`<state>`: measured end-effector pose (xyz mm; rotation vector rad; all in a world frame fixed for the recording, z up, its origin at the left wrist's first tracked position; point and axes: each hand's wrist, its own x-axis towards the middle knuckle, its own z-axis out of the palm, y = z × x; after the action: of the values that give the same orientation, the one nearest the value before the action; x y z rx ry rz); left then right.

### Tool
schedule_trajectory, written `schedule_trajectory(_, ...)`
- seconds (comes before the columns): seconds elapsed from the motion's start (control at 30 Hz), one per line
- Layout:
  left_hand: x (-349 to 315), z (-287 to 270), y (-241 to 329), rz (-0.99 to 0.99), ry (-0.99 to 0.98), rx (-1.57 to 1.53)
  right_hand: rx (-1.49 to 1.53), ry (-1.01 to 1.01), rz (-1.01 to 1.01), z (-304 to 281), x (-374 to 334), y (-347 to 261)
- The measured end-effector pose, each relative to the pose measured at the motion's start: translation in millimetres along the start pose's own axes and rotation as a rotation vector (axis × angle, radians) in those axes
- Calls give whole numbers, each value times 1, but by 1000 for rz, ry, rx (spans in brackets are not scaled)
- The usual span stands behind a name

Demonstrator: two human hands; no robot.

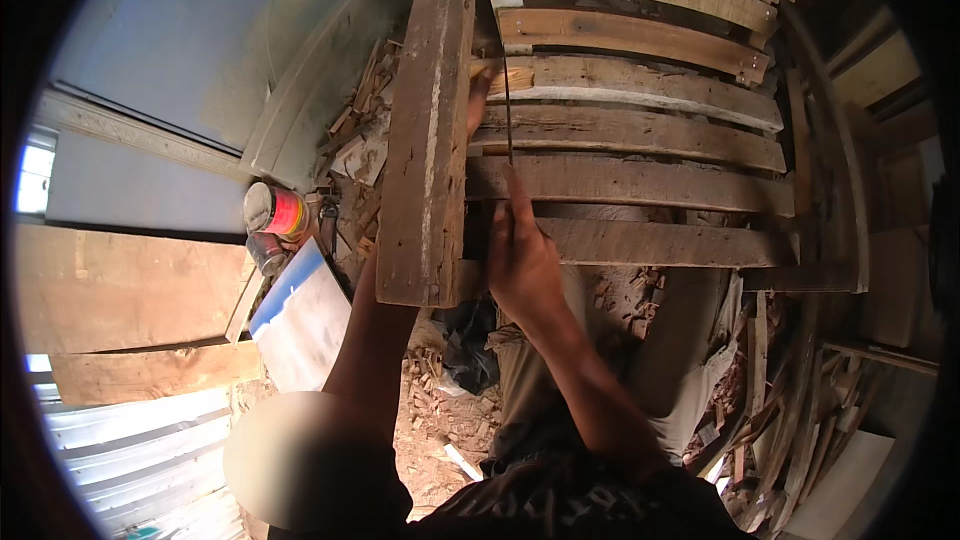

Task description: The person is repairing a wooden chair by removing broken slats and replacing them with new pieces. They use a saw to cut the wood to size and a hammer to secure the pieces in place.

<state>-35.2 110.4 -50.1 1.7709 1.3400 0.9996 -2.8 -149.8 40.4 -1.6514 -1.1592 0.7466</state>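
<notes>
My right hand (525, 265) is closed, its index finger stretched forward along a handsaw (508, 105). The saw is seen almost edge-on as a thin dark line, and its handle is hidden in my grip. My left forearm (370, 340) passes under a thick, worn wooden beam (425, 140). Beyond the beam's right edge, part of my left hand (481, 100) shows, its fingers around a short, light piece of wood (515, 78) beside the saw blade. Most of that hand is hidden by the beam.
Slatted wooden boards (640, 125) in a frame spread to the right. At left stand a red-labelled can (275, 212) and a blue-and-white panel (305, 320). Wood scraps (440, 390) litter the floor; long offcuts (800, 430) lie at lower right.
</notes>
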Motion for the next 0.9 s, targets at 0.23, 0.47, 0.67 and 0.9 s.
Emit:
schedule_trajectory(0.23,13,-21,-45,53,126,116,13,-76,-23,10,-13,-3)
schedule_trajectory(0.47,9,-17,-33,56,97,82,53,-73,44,8,-12,-8)
schedule_trajectory(0.67,3,-28,-27,4,121,222,50,-73,-18,17,-13,-15)
schedule_trajectory(0.9,1,-38,-9,59,48,159,135,-81,-14,13,-11,-17)
